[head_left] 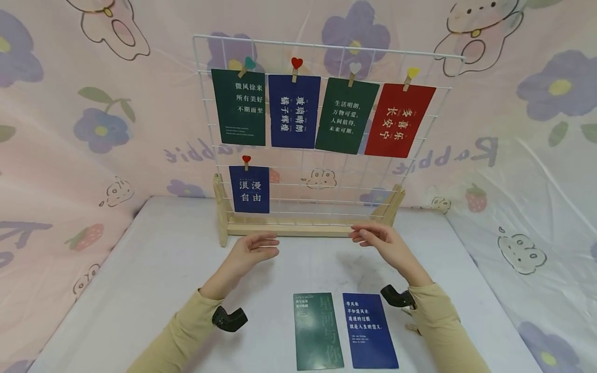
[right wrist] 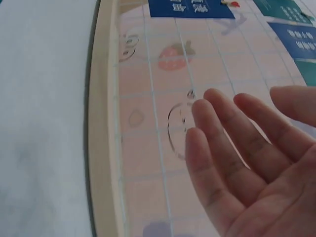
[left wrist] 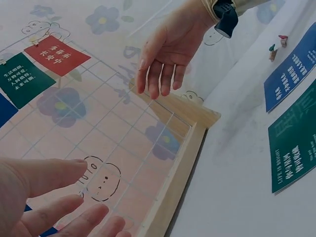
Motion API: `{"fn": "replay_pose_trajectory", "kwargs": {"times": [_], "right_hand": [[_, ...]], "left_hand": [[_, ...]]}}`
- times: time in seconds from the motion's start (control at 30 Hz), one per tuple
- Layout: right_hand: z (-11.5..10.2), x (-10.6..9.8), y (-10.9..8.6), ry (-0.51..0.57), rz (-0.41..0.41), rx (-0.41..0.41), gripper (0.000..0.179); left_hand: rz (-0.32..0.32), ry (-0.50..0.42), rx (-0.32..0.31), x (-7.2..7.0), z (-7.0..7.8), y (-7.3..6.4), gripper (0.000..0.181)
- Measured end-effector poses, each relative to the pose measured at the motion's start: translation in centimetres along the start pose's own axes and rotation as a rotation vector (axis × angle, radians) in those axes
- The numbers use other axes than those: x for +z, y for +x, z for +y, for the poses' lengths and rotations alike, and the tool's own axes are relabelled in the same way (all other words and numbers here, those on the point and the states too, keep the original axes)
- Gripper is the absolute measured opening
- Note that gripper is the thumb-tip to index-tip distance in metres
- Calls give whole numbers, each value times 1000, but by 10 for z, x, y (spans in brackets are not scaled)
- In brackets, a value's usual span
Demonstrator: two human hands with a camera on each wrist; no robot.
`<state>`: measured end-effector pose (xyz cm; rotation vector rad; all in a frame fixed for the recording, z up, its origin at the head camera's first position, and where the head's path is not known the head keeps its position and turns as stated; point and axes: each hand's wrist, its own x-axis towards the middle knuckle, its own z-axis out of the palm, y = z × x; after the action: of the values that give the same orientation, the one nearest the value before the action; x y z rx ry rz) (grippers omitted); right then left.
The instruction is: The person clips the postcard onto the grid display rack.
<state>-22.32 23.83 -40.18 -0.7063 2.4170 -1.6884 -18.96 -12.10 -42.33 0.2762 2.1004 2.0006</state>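
My left hand (head_left: 249,254) hovers over the table in front of the rack's left half, fingers relaxed and holding nothing. Level with it on the right, my right hand (head_left: 380,243) also holds nothing, its fingers loosely bent in the left wrist view. Behind them stands a white wire grid rack (head_left: 322,199). Its upper row carries a green card (head_left: 240,116), a blue card (head_left: 295,116), another green card (head_left: 345,124) and a red card (head_left: 398,129), each under a heart clip. Lower left hangs a smaller blue card (head_left: 250,194) under a red heart clip (head_left: 246,159).
On the table (head_left: 154,290) in front lie a green card (head_left: 317,336) and a blue card (head_left: 368,334) side by side. Two small clips (left wrist: 272,52) lie beside them, partly behind my right arm in the head view. A wooden base (head_left: 289,229) supports the rack.
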Motion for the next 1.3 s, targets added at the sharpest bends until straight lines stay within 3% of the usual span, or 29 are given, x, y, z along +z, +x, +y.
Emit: {"fn": "replay_pose_trajectory", "kwargs": {"times": [0.2,0.43,0.57,0.73,0.97,1.3], "right_hand": [[10,-14,-23,-33,18,44,33],[18,-32,-47,-59,28,94,35],[23,-41,-63,-82,52,131,37],[33,-49,-82,-114,80,191,38],[45,-50,-107,-77,67,326,45],[57,-52,-127,-103,76,500,51]], "left_hand": [[-35,60,-26,5,-9,-5,45],[-81,101,-145,10,-21,-10,46],[-88,114,-177,15,-29,-13,46],[-99,103,-194,17,-39,-15,47],[-152,36,-217,21,-54,-16,44],[-172,-28,-202,36,-59,-13,37]]}}
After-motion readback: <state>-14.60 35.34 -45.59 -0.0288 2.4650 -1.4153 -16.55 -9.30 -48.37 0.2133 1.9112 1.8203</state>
